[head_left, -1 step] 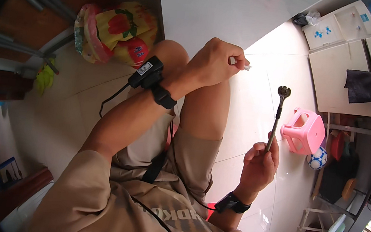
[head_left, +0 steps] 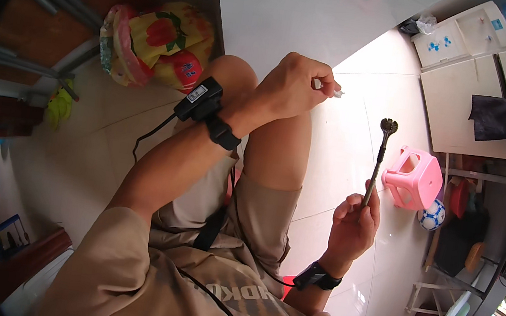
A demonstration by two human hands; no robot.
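Head view: left hand (head_left: 295, 86) pinches a small, crumpled white scrap (head_left: 338, 94); right hand (head_left: 355, 221) grips a slender, notch-headed dark metal rod (head_left: 380, 158) near its lower end. A firm, steady hold is advisable.

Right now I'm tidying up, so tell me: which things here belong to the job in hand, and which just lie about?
In hand: small white scrap (left hand); slim dark tool (right hand).
Lying about: pink stool; blue-and-white ball; yellow-and-red bag.
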